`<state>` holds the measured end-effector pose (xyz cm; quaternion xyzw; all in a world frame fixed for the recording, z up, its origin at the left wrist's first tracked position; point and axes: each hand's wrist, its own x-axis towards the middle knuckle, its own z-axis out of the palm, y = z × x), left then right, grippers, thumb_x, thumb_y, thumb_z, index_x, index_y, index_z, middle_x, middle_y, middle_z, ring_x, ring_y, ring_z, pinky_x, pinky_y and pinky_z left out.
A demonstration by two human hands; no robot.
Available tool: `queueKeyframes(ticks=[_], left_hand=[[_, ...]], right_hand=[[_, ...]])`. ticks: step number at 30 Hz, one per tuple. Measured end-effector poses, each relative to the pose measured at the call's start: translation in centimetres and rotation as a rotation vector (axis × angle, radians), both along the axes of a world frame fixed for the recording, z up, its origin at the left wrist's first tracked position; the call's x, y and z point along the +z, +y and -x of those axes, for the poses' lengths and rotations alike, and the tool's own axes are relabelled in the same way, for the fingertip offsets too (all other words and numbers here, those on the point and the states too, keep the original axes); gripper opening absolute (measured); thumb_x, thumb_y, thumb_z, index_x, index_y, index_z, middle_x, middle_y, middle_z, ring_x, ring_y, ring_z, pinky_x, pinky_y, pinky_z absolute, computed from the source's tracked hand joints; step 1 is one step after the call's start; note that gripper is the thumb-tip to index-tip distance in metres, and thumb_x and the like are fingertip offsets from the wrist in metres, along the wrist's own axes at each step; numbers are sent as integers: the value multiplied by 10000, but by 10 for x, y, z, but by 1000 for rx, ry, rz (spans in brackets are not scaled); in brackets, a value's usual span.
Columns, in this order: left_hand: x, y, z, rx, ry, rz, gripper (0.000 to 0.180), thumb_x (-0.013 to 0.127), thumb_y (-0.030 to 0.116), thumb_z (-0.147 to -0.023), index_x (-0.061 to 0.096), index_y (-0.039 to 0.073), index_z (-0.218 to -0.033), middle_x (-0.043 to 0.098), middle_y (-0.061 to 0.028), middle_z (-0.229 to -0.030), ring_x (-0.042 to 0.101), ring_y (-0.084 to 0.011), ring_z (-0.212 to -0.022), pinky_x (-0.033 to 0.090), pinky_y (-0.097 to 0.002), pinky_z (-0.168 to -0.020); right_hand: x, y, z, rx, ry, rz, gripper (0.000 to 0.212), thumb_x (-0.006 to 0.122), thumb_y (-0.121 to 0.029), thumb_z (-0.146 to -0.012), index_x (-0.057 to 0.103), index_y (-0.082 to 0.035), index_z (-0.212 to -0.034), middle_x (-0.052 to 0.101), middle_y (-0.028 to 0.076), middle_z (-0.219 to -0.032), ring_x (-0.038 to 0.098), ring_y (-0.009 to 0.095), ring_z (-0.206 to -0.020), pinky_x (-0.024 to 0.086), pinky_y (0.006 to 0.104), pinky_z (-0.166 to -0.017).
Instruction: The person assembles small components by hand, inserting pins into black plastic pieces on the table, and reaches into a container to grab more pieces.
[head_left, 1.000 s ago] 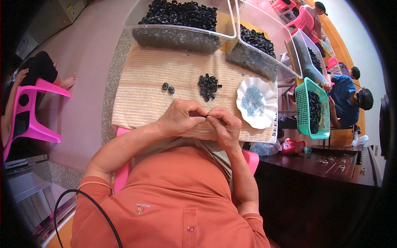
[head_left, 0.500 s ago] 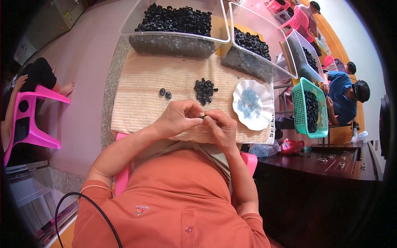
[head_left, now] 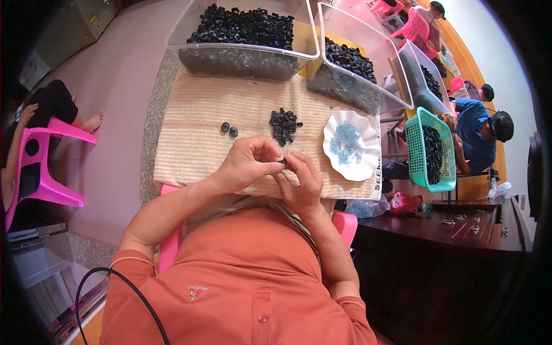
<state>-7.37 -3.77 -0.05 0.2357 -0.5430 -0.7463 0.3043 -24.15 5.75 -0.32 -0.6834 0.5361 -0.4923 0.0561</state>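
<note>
Above striped towel (head_left: 198,123), near side: left hand (head_left: 244,165) pinched on small black part (head_left: 282,161); right hand (head_left: 305,187) loosely parted, close against it.

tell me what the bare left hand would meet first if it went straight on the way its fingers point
Most likely the bare right hand, whose fingers lie just beyond the left hand and the small black piece at its fingertips, though depth is unclear.

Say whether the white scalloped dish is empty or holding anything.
Not empty: the white dish holds small bluish pieces, scattered across its middle, while its wavy rim shows bare.
</note>
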Motion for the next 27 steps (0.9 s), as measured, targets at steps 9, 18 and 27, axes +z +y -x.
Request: queueKeyframes(ticks=[9,18,27], left_hand=[[-4,0,1,-6,-37,21,174,790,37,-873,676,8,-1000,700,-15,-898,664,-71,-828,564,-237,-737],[9,0,5,27,-96,63,201,779,-3,-886,675,5,-1057,721,-39,-973,694,-97,-888,584,-255,-799],[92,-36,49,232,-236,640,138,777,43,-892,708,-13,-998,717,-30,-855,659,-61,-798,546,-240,-701]], right_hand=[[0,-1,-3,33,8,44,383,816,38,-768,647,16,-1111,687,195,-1029,714,327,-856,598,368,-701],[8,6,-2,18,-287,-143,458,807,20,-815,631,19,-1238,661,166,-1110,680,200,-761,564,304,-646],[-18,6,11,2,-485,-161,377,759,41,-867,665,7,-1230,641,124,-1174,633,104,-764,514,227,-656]])
